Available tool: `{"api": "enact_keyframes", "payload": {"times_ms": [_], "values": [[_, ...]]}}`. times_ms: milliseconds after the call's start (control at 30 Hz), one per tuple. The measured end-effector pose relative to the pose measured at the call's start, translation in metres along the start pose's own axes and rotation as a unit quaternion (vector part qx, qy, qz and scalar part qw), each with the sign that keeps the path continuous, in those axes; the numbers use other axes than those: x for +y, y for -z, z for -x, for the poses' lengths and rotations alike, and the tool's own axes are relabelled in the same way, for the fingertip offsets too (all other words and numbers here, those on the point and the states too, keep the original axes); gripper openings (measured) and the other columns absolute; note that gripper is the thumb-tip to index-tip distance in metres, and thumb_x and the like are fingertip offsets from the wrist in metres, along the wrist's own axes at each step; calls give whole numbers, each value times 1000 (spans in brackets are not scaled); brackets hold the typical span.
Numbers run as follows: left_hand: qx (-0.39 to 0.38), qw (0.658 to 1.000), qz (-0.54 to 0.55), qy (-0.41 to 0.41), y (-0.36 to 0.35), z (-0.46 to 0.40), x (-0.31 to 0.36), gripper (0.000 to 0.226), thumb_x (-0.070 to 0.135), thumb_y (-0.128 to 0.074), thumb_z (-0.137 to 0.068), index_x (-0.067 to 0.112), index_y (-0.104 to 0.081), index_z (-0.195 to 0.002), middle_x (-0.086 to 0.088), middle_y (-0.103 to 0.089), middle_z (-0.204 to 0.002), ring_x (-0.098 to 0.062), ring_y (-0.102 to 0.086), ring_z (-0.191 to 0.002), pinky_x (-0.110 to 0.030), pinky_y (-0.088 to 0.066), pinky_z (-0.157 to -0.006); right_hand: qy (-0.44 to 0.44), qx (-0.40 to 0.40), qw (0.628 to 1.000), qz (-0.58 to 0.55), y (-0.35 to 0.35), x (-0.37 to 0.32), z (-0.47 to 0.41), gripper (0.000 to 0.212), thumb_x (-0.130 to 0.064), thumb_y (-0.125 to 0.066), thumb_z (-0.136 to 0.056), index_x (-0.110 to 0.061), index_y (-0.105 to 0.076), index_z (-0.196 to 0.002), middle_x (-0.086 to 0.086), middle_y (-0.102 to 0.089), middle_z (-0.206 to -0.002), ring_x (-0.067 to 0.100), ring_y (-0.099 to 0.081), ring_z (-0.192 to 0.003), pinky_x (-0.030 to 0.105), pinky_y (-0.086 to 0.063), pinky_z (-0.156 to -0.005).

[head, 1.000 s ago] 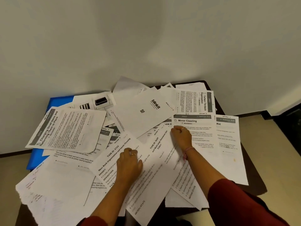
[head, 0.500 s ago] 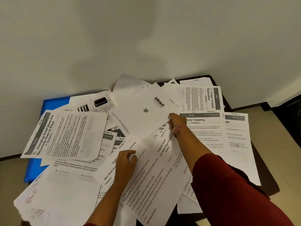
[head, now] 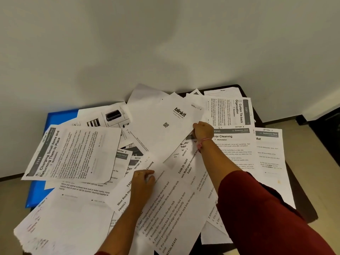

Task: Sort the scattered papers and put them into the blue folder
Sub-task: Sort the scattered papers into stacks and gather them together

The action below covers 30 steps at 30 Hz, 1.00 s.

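Papers, white printed sheets [head: 165, 181], are lying scattered and overlapping across a small dark table [head: 305, 208] that is standing against a pale wall [head: 165, 43]. Peeking out from under the left side of the pile is the blue plastic folder [head: 60, 115], mostly covered. The person's right hand [head: 202, 130], a pink thread band at its wrist, is pinching the right edge of the white sheet printed "blinkit" [head: 165, 124], fingers curled round it. Their left hand [head: 143, 181] is resting on the sheet headed "Shoe Rack" [head: 165, 208], fingers bent over the paper; whether it is gripping the sheet I cannot tell
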<state>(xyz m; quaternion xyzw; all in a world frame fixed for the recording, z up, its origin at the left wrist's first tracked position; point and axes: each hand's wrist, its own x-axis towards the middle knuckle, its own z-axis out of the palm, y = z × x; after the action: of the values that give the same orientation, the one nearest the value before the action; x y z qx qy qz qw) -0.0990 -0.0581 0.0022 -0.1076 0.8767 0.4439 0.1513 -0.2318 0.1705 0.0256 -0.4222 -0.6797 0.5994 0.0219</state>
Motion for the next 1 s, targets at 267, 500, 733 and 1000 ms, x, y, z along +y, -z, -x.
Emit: {"api": "enact_keyframes", "payload": {"times_ms": [267, 500, 733, 1000], "values": [[14, 999, 50, 13, 7, 6, 15, 21, 8, -51, -93, 16, -63, -108, 2, -61, -97, -2, -53, -72, -8, -42, -52, 77, -5, 995, -61, 36, -23, -5, 10, -12, -52, -86, -13, -62, -84, 3, -59, -71, 23, -57, -64, 33, -49, -60], [62, 978, 195, 35, 25, 15, 46, 14, 12, -56, -94, 18, -62, -105, 10, -61, -99, -9, -55, -97, -32, -46, -94, 85, -53, 975, -196, 98, -63, 15, 15, -3, -51, -92, -13, -61, -87, 4, -60, -73, 13, -56, -61, 22, -54, -52], [41, 955, 290, 36, 43, 17, 66, 19, 18, -51, -96, 13, -61, -111, -9, -67, -106, -21, -62, -99, -28, -49, -78, 88, -150, 976, -130, 149, -64, 27, 9, -7, -58, -91, -13, -64, -92, 7, -66, -86, 20, -57, -69, 27, -48, -55], [-27, 890, 444, 99, 43, 34, 82, 32, 32, -46, -99, 8, -62, -112, -8, -68, -112, -21, -64, -105, -34, -48, -92, 44, -272, 959, -64, 167, -21, 49, 9, -5, -57, -92, -7, -64, -97, 13, -64, -89, 16, -58, -65, 25, -48, -54]]}}
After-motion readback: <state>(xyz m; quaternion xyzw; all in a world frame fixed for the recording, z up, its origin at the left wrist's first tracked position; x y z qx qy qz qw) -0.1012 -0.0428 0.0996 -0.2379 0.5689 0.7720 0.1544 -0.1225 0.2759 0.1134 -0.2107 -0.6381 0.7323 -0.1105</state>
